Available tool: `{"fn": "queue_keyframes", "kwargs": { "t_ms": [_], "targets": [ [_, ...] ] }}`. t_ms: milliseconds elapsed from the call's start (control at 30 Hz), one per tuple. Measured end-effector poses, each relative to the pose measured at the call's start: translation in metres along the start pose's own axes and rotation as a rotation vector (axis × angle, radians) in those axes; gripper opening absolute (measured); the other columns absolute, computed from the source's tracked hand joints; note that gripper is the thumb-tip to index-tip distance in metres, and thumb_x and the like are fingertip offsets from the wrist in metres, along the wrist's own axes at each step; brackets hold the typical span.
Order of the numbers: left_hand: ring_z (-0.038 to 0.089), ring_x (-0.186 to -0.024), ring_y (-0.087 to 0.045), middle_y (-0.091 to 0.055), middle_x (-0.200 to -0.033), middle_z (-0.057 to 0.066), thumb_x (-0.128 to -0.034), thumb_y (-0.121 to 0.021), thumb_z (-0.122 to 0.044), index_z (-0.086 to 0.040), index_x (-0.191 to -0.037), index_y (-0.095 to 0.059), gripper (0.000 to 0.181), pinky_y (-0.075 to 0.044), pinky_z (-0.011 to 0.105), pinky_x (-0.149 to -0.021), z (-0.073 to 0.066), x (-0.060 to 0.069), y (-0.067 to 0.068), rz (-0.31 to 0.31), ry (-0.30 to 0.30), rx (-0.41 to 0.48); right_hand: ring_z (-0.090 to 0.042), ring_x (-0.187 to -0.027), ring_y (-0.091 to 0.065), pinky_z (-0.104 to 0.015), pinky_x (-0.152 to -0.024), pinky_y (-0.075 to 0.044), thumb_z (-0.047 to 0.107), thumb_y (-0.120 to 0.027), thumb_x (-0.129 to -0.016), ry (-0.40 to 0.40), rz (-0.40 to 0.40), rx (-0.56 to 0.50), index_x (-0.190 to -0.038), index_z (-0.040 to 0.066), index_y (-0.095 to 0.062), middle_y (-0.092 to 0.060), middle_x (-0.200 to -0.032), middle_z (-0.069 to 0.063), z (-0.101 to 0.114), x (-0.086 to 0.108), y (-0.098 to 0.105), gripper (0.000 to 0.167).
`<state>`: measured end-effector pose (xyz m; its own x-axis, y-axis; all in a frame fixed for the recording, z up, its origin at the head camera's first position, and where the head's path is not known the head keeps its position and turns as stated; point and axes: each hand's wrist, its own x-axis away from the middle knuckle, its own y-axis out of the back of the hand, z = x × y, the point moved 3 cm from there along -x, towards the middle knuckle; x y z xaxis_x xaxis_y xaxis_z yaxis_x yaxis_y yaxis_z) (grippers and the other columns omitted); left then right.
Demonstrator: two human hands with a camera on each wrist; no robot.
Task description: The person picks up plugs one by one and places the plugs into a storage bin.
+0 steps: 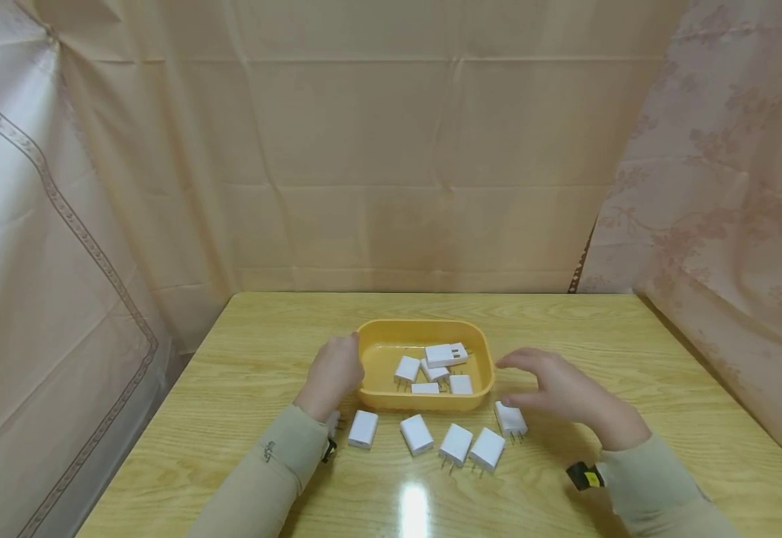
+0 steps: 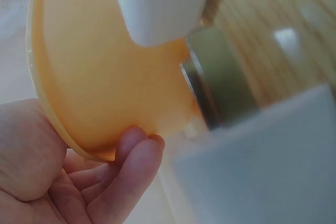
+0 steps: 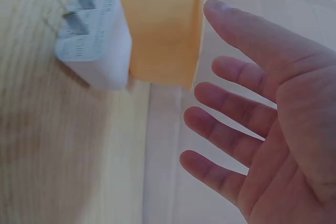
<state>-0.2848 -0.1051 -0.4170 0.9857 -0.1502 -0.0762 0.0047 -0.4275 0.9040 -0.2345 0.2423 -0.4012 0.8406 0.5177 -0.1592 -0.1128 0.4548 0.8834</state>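
A yellow plastic basket (image 1: 424, 402) stands on the table with several white charger plugs inside, among them one charger plug (image 1: 407, 369) on its left side. My left hand (image 1: 335, 371) holds the basket's left end; in the left wrist view its fingers (image 2: 137, 163) curl against the wall near the rim. At the right end my right hand (image 1: 565, 388) hovers with spread, slightly bent fingers and nothing in its grasp. Below its thumb lies a white charger plug (image 3: 107, 45), prongs showing in the right wrist view. Whether a fingertip touches the rim, I cannot tell.
In front of the basket, several more charger plugs lie in a loose row, including one charger plug (image 1: 363, 429) near the left wrist and another charger plug (image 1: 487, 449) further right. Cloth curtains (image 1: 397, 187) hang behind the wooden table (image 1: 283, 314) and along both sides.
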Motion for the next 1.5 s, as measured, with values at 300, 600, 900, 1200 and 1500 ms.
{"fn": "queue_keyframes", "kwargs": {
  "t_ms": [300,600,900,1200,1500],
  "targets": [
    [0.02,-0.062,-0.058,-0.069,-0.105,0.024,-0.0916,-0.057,0.008,0.011,-0.136,-0.055,0.045,-0.046,0.026,-0.046,0.0,0.0,0.001,-0.012,-0.014,-0.025,-0.035,-0.122,-0.058,-0.056,-0.102,-0.046,0.034,-0.08,-0.089,-0.036,0.078,-0.04,-0.13,0.011,-0.068,-0.064,-0.13,-0.009,-0.002,0.006,-0.007,0.048],
    [0.02,-0.065,-0.058,-0.069,-0.106,0.024,-0.0914,-0.057,0.008,0.011,-0.135,-0.056,0.044,-0.046,0.026,-0.048,0.0,0.0,0.001,-0.015,-0.016,-0.025,-0.036,-0.12,-0.06,-0.058,-0.1,-0.046,0.037,-0.081,-0.087,-0.018,0.119,-0.04,-0.128,0.007,-0.068,-0.066,-0.128,-0.009,-0.006,0.01,-0.012,0.052],
    [0.021,-0.066,-0.059,-0.068,-0.108,0.025,-0.0909,-0.056,0.009,0.011,-0.136,-0.056,0.045,-0.047,0.026,-0.049,0.0,0.0,0.001,-0.016,-0.014,-0.022,-0.036,-0.119,-0.06,-0.058,-0.101,-0.046,0.04,-0.082,-0.084,-0.019,0.145,-0.06,-0.128,0.005,-0.067,-0.066,-0.128,-0.01,-0.008,0.014,-0.016,0.058],
    [0.02,-0.067,-0.059,-0.069,-0.108,0.024,-0.0912,-0.056,0.009,0.01,-0.137,-0.056,0.046,-0.047,0.026,-0.049,0.001,-0.002,-0.001,-0.011,0.0,-0.028,-0.031,-0.115,-0.062,-0.053,-0.098,-0.049,0.042,-0.082,-0.084,-0.002,0.166,-0.05,-0.125,0.006,-0.069,-0.068,-0.124,-0.006,-0.009,0.014,-0.022,0.056],
    [0.021,-0.067,-0.059,-0.068,-0.111,0.025,-0.0911,-0.056,0.009,0.01,-0.137,-0.056,0.046,-0.048,0.026,-0.049,0.0,-0.001,0.0,-0.007,0.004,-0.02,-0.028,-0.114,-0.062,-0.051,-0.096,-0.051,0.037,-0.083,-0.085,-0.009,0.18,-0.064,-0.124,0.006,-0.07,-0.068,-0.123,-0.004,-0.009,0.013,-0.025,0.051]
  ]
}}
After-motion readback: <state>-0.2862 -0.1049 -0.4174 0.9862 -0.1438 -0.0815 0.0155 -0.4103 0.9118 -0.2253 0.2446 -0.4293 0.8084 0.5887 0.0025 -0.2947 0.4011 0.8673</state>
